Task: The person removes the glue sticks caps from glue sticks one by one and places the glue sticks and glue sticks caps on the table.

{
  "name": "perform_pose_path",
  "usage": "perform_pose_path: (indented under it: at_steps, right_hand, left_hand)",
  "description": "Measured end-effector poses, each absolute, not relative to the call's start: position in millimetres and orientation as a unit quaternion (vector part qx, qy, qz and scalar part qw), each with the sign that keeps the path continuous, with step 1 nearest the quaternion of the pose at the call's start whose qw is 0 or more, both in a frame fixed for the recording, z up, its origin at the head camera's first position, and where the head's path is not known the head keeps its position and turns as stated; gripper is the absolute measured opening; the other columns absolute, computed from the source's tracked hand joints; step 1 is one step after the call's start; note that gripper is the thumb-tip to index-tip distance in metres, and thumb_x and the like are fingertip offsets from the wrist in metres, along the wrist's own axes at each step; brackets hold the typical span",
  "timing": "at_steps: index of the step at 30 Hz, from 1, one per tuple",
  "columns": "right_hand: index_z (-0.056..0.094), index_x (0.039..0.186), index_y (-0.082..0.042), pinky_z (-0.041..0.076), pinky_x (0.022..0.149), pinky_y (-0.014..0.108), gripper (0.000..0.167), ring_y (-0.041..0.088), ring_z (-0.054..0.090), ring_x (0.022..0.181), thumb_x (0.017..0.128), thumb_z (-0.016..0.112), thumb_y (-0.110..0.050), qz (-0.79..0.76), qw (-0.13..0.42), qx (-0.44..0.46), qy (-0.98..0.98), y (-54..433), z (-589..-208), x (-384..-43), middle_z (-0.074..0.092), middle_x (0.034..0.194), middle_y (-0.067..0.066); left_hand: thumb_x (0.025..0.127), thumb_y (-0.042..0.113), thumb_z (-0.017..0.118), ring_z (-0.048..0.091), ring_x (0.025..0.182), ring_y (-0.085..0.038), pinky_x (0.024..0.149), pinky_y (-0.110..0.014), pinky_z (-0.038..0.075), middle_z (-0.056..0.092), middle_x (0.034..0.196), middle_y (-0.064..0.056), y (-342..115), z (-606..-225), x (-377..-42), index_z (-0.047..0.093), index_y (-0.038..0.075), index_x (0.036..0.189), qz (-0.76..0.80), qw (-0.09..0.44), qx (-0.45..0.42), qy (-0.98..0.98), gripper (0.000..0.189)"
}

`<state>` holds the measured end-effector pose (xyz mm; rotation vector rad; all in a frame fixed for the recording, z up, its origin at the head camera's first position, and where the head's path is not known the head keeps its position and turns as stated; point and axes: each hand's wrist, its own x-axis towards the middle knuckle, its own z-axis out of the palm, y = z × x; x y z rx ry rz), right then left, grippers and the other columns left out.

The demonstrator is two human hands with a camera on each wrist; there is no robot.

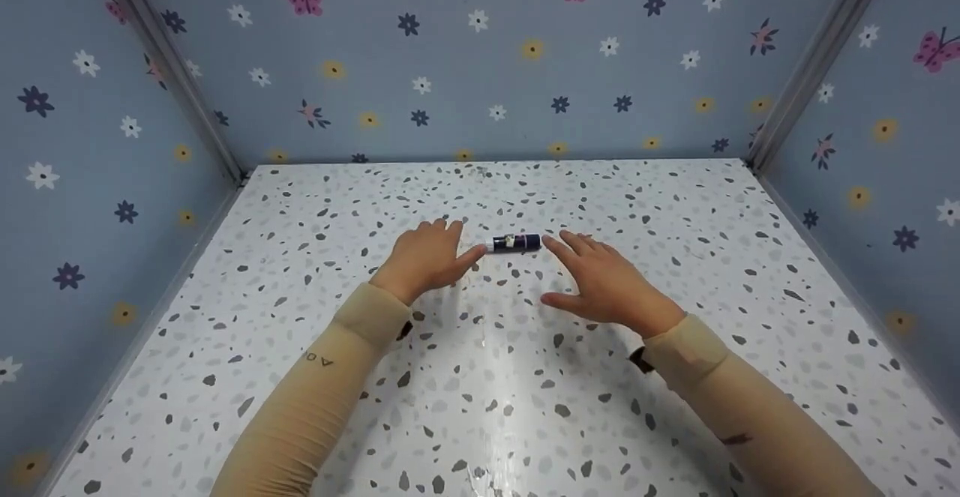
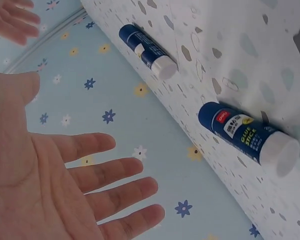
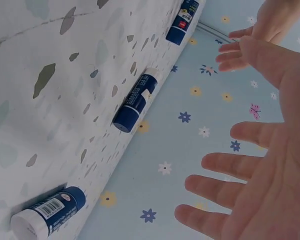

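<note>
Three glue sticks with dark blue barrels lie on their sides on the speckled table. The middle glue stick, with a torn pale patch, shows between the hands in the head view. My left hand hovers with spread fingers, nearest the glue stick with a red label. My right hand also has its fingers spread, and the glue stick with a barcode is nearest it. Both hands appear to hold nothing. In the head view the two outer glue sticks are hidden behind the hands.
The white speckled tabletop is closed in by a blue flowered back wall and matching side walls. Grey metal posts stand at the two back corners. Beige sleeves cover both forearms.
</note>
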<state>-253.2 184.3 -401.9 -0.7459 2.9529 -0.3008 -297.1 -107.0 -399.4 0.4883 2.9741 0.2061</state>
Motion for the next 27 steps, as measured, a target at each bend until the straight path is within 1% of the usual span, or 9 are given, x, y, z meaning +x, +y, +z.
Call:
perform_pose_path:
  at_steps: [3, 10, 14, 16, 18, 21, 22, 24, 27]
  right_hand:
    - [0.031, 0.172, -0.015, 0.031, 0.129, 0.066, 0.091, 0.047, 0.036, 0.160, 0.102, 0.072, -0.055, -0.104, 0.038, -0.245, 0.963, 183.9, -402.0, -253.6, 0.033, 0.176, 0.022]
    - [0.036, 0.170, -0.010, 0.038, 0.125, 0.066, 0.087, 0.047, 0.045, 0.155, 0.102, 0.074, -0.051, -0.112, 0.028, -0.263, 0.958, 184.3, -403.5, -253.8, 0.043, 0.170, 0.023]
    - [0.038, 0.168, -0.010, 0.041, 0.122, 0.065, 0.085, 0.047, 0.049, 0.151, 0.102, 0.074, -0.050, -0.113, 0.026, -0.271, 0.955, 184.5, -403.8, -253.4, 0.048, 0.166, 0.023]
    - [0.040, 0.168, -0.010, 0.043, 0.121, 0.065, 0.084, 0.047, 0.051, 0.150, 0.102, 0.074, -0.050, -0.112, 0.029, -0.271, 0.956, 183.8, -404.2, -253.9, 0.050, 0.165, 0.023]
    - [0.041, 0.167, -0.010, 0.044, 0.120, 0.064, 0.083, 0.046, 0.052, 0.149, 0.102, 0.074, -0.049, -0.109, 0.033, -0.269, 0.956, 183.2, -405.0, -254.8, 0.051, 0.164, 0.022]
    - [0.042, 0.166, -0.010, 0.046, 0.119, 0.063, 0.082, 0.044, 0.055, 0.147, 0.102, 0.075, -0.049, -0.106, 0.035, -0.268, 0.957, 182.4, -406.5, -256.5, 0.053, 0.163, 0.020]
    - [0.043, 0.166, -0.010, 0.047, 0.118, 0.063, 0.081, 0.044, 0.056, 0.146, 0.102, 0.075, -0.048, -0.106, 0.034, -0.268, 0.957, 182.4, -407.0, -256.9, 0.054, 0.162, 0.020]
    - [0.045, 0.165, -0.010, 0.048, 0.117, 0.063, 0.080, 0.044, 0.057, 0.144, 0.102, 0.076, -0.047, -0.105, 0.031, -0.270, 0.957, 182.6, -407.9, -257.6, 0.055, 0.161, 0.020]
    - [0.047, 0.163, -0.008, 0.050, 0.115, 0.062, 0.079, 0.043, 0.059, 0.142, 0.101, 0.077, -0.046, -0.105, 0.027, -0.273, 0.956, 182.4, -409.0, -258.3, 0.057, 0.159, 0.020]
  left_hand:
    - [0.112, 0.066, 0.037, 0.049, 0.152, -0.046, 0.123, -0.060, 0.043, 0.048, 0.166, -0.025, -107.9, -398.2, -300.9, 0.041, 0.000, 0.165, 0.070, 0.063, 0.161, 0.982, 0.085]
    - [0.113, 0.060, 0.043, 0.055, 0.148, -0.044, 0.122, -0.057, 0.045, 0.054, 0.161, -0.026, -112.0, -401.0, -311.5, 0.045, -0.003, 0.162, 0.060, 0.073, 0.162, 0.982, 0.080]
    - [0.112, 0.056, 0.048, 0.063, 0.138, -0.043, 0.117, -0.056, 0.050, 0.063, 0.151, -0.026, -115.9, -404.2, -316.3, 0.050, -0.004, 0.158, 0.055, 0.073, 0.160, 0.983, 0.076]
    - [0.112, 0.054, 0.052, 0.069, 0.128, -0.041, 0.112, -0.056, 0.055, 0.070, 0.141, -0.024, -118.2, -405.6, -317.7, 0.057, -0.004, 0.151, 0.058, 0.071, 0.160, 0.983, 0.070]
    - [0.111, 0.050, 0.056, 0.074, 0.117, -0.039, 0.105, -0.055, 0.058, 0.074, 0.129, -0.022, -120.9, -407.0, -318.3, 0.063, -0.004, 0.141, 0.064, 0.068, 0.162, 0.982, 0.063]
    - [0.109, 0.045, 0.062, 0.074, 0.100, -0.034, 0.096, -0.052, 0.061, 0.076, 0.113, -0.018, -124.5, -409.6, -319.2, 0.068, -0.002, 0.125, 0.070, 0.062, 0.164, 0.982, 0.050]
    - [0.108, 0.043, 0.064, 0.073, 0.096, -0.032, 0.093, -0.052, 0.061, 0.076, 0.110, -0.018, -125.4, -410.3, -319.5, 0.069, -0.002, 0.122, 0.071, 0.061, 0.164, 0.982, 0.047]
    - [0.107, 0.041, 0.067, 0.071, 0.094, -0.031, 0.092, -0.051, 0.061, 0.075, 0.108, -0.017, -126.4, -412.2, -320.6, 0.070, -0.002, 0.120, 0.069, 0.061, 0.162, 0.982, 0.045]
    - [0.104, 0.037, 0.071, 0.072, 0.096, -0.032, 0.093, -0.051, 0.061, 0.076, 0.110, -0.019, -128.2, -415.0, -322.1, 0.071, -0.003, 0.121, 0.067, 0.067, 0.159, 0.983, 0.043]
